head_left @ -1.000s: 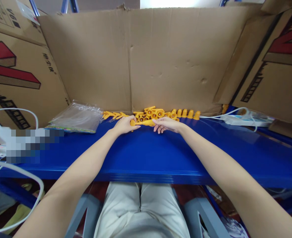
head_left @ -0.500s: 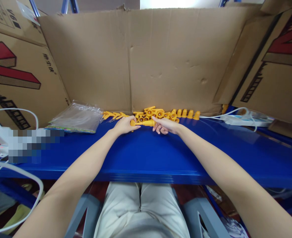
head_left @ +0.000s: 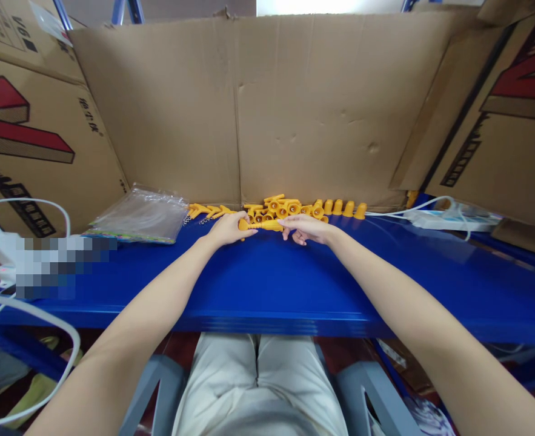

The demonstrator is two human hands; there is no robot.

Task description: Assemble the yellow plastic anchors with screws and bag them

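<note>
A long yellow plastic part [head_left: 263, 224] lies level between my two hands, just above the blue tabletop [head_left: 267, 284]. My left hand [head_left: 226, 229] is closed round its left end. My right hand [head_left: 304, 228] pinches its right end with thumb and fingers. Directly behind them, a heap of several small yellow plastic pieces [head_left: 279, 209] lies against the cardboard wall, with a row of yellow cones [head_left: 344, 209] standing upright at its right.
A clear plastic bag [head_left: 140, 215] lies at the back left. Cardboard walls [head_left: 249, 109] enclose the back and sides. A white power strip with cables [head_left: 440, 219] sits at the right; white cables [head_left: 22, 209] loop at the left.
My right hand's fingers have curled and shifted slightly along the right end of the yellow part. The left hand has stayed put.
</note>
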